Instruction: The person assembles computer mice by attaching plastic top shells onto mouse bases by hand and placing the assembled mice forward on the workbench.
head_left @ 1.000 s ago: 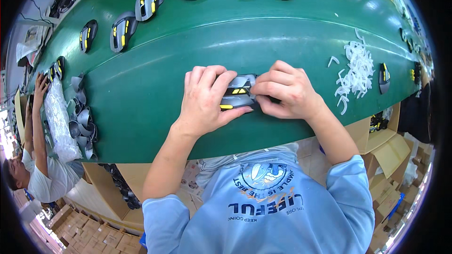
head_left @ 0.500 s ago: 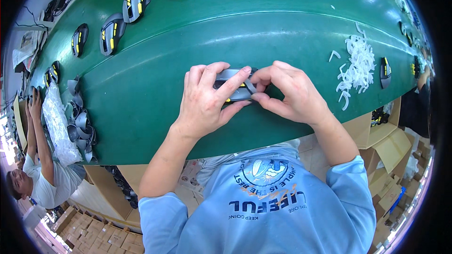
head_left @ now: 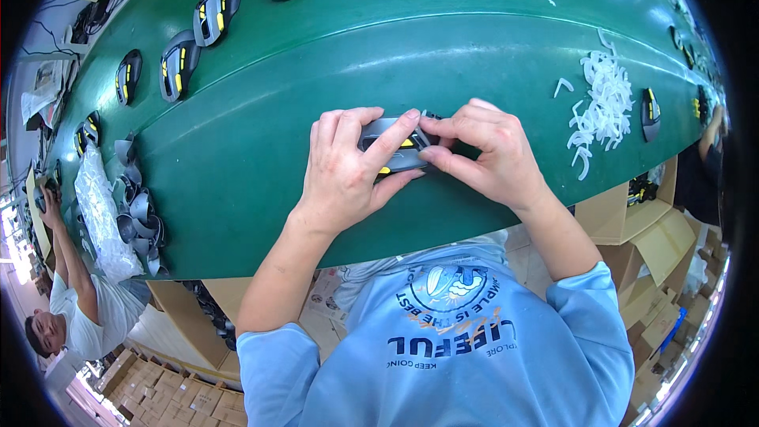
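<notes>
On the green table in front of me lies a grey and black computer mouse with yellow accents. My left hand is closed round its left part, fingers on the far side and thumb on the near side. At the mouse's right end, my right hand pinches a narrow grey strip between thumb and forefinger. The strip lies against the mouse, partly hidden by the fingers; whether it is attached, I cannot tell.
Several similar mice line the far and left side. Small translucent curved pieces are heaped at right, beside another mouse. Grey curved shells and a plastic bag lie at left, near a co-worker. Cardboard boxes stand below the table edge.
My right fingers have shifted slightly at the mouse's end, and less of the grey strip shows. My left hand keeps its hold. The co-worker's arms at left have moved.
</notes>
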Tool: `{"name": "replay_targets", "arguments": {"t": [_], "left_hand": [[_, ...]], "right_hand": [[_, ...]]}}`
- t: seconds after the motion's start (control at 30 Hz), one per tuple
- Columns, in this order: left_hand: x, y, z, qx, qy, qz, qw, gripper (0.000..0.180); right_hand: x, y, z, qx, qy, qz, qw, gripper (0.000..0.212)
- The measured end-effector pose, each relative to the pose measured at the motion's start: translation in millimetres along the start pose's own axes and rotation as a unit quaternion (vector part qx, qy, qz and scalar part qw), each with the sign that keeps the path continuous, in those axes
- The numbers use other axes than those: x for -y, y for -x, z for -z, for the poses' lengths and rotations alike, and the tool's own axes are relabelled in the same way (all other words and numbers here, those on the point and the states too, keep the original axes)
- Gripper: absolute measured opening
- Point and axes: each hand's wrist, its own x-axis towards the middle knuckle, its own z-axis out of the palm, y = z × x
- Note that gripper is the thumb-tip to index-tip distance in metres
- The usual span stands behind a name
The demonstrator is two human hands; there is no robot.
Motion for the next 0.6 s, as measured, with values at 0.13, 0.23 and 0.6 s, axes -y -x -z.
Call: {"name": "replay_targets", "arguments": {"t": [0.13,0.23,0.6], "left_hand": [[-0.8,1.0,0.9,0.018,0.010,0.006,1.000,0.085],[0.5,0.9,-0.1,0.022,0.003,-0.021,1.000,0.086],[1.6,-1.3,-3.1,0.005,0.007,-0.003,1.000,0.090]], "right_hand": [[-6.8,7.7,2.6,0.011,0.024,-0.019,0.999,0.036],[-14.8,2.7,0.4,-0.009,-0.019,0.045,0.999,0.037],[-14.6,5.7,-6.0,-0.057,0.024,0.106,0.992,0.042]]}}
